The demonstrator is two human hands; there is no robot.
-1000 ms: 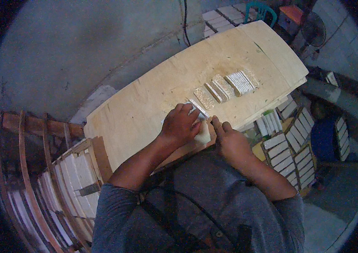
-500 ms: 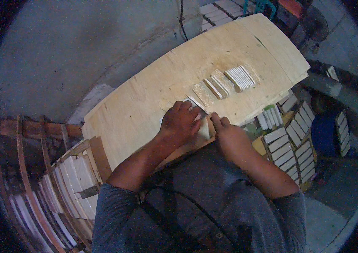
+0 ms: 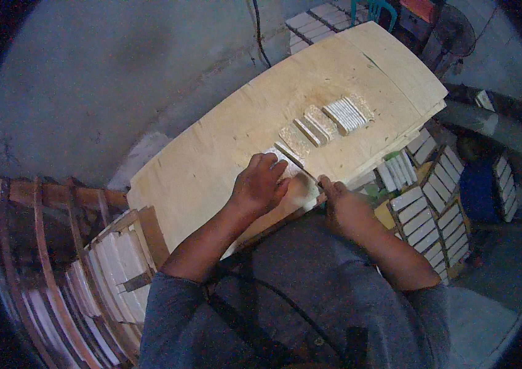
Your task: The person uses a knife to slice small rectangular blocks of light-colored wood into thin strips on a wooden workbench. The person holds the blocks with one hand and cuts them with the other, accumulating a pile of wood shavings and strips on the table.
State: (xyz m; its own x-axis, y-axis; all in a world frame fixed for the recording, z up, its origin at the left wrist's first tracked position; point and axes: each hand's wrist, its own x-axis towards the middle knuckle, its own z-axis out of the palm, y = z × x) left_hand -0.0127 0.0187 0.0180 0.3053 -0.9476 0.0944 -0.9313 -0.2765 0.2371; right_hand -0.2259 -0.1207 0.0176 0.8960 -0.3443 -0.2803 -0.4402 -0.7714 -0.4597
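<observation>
In the head view I have the bare left hand (image 3: 261,184) with its fingers bent over a flat white block (image 3: 270,151) on the broad pale plywood table (image 3: 205,154); it bears down on top, though I cannot tell whether the thumb pinches beneath. The bare right hand (image 3: 350,209) is closed around the near end of a thin dark blade-like tool (image 3: 294,160), which lies along the block's right edge, close to the left fingertips.

My main worry is that closeness: if the right hand pulls at a slant, I judge the tool could ride over the edge and catch a finger. If the left hand's pressure falls unevenly, the block could pivot and the line run crooked. Just beyond the tool lies a tan speckled flat slab (image 3: 294,140), then thin white-edged slices (image 3: 314,130) and a tight row of white-ridged pieces (image 3: 346,115); a slip outward could knock the slab and shove it into the slices
</observation>
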